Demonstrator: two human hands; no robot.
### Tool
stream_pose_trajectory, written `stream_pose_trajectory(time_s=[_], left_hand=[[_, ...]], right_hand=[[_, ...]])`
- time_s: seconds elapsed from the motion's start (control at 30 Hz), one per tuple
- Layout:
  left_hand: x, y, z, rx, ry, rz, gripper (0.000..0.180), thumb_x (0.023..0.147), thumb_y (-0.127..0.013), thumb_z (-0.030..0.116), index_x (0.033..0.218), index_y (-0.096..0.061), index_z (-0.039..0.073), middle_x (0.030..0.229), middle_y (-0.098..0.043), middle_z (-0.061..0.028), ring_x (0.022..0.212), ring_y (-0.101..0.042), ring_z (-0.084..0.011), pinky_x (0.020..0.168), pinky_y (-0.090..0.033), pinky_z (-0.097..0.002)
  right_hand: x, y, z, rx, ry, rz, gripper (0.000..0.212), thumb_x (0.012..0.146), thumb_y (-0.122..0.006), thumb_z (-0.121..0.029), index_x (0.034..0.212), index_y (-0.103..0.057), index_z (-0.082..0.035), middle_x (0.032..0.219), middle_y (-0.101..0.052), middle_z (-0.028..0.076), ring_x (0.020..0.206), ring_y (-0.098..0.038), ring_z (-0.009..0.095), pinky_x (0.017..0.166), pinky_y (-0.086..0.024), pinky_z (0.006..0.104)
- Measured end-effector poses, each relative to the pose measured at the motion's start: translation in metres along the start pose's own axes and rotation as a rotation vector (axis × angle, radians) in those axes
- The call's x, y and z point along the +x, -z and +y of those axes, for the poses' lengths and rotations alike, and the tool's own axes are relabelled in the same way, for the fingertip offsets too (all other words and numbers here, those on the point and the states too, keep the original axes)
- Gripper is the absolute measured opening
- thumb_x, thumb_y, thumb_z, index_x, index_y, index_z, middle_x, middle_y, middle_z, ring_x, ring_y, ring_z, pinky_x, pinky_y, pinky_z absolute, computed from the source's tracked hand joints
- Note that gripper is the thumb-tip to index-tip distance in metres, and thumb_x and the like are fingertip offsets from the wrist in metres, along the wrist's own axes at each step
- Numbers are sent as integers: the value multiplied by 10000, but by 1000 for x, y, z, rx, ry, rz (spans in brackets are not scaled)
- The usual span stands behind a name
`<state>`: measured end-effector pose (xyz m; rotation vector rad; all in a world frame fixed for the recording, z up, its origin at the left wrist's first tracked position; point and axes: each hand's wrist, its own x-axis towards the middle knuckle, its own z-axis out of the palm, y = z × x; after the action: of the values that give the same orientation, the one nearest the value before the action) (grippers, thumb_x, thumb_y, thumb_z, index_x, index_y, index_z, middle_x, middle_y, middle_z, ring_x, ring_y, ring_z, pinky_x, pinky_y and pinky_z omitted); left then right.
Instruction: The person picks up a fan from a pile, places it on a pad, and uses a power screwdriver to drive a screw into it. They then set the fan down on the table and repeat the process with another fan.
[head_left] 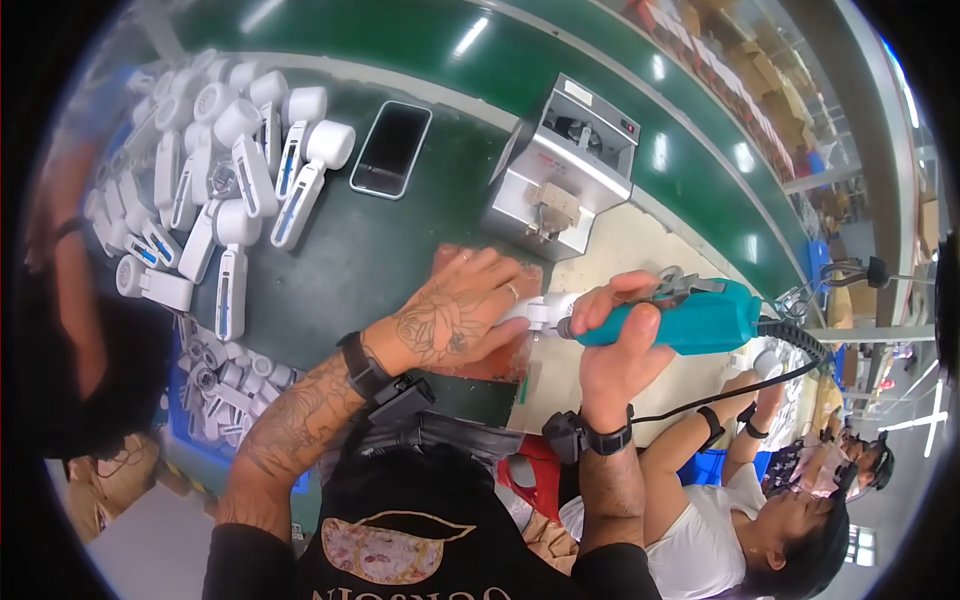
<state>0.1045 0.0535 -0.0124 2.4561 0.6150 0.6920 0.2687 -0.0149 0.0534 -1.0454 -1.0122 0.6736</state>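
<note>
My left hand (pixel 455 312) is closed over a white handheld device (pixel 546 312), most of which its fingers hide. The device rests on a reddish-brown pad (pixel 478 364) on the green bench. In my right hand (pixel 622 352) is a teal electric screwdriver (pixel 705 316), lying nearly level with its tip toward the left. That tip is at the white device, close to my left fingertips; whether it touches a screw cannot be made out. A black cable runs from the screwdriver's rear end.
White round-headed devices (pixel 232 222) with long handles are piled at the left. Below them, a blue bin (pixel 190 440) holds more white parts. A phone (pixel 392 150) lies farther back. Beyond the pad stands a silver screw feeder (pixel 565 165). A co-worker (pixel 715 525) sits at the right.
</note>
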Motion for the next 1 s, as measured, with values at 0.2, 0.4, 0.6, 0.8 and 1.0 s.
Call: stream_pose_trajectory(time_s=[0.2, 0.4, 0.6, 0.8, 1.0], left_hand=[[1, -1, -1, 5, 9, -11, 504, 898, -615, 268, 1329, -532, 19, 1175, -536, -127, 1103, -486, -305, 950, -397, -428], [2, 1, 2, -7, 4, -15, 510, 896, -622, 263, 1337, -527, 25, 1168, -538, -127, 1082, -494, -310, 936, -397, -424], [0, -3, -2, 15, 12, 3, 505, 891, -628, 257, 1329, -533, 24, 1152, -538, -127, 1063, -496, -314, 915, -399, -428], [4, -2, 0, 4, 43, -23, 443, 889, -633, 254, 1276, -579, 46, 1174, -553, -117, 1038, -505, -317, 910, -401, -437], [3, -2, -1, 5, 14, 2, 415, 868, -659, 246, 1221, -595, 36, 1127, -553, -118, 1009, -509, -306, 865, -423, -444]], right_hand=[[-5, 3, 11, 8, -9, 9, 521, 929, -653, -471, 1029, -531, 26, 661, -509, 74, 565, -521, 189, 534, -440, 327], [-5, 6, 10, 36, -9, 25, 522, 926, -650, -478, 1019, -524, 19, 653, -507, 80, 562, -521, 198, 532, -440, 334], [-2, 6, 19, 26, -17, 10, 522, 924, -651, -480, 1020, -518, 16, 646, -509, 87, 548, -515, 202, 525, -434, 335], [-2, 11, 17, -14, -7, 48, 557, 925, -611, -538, 1022, -513, 1, 630, -487, 79, 533, -483, 197, 514, -403, 321], [-2, 8, 15, -19, -47, 15, 631, 895, -607, -617, 1047, -506, -13, 634, -474, 68, 542, -463, 188, 508, -392, 325]])
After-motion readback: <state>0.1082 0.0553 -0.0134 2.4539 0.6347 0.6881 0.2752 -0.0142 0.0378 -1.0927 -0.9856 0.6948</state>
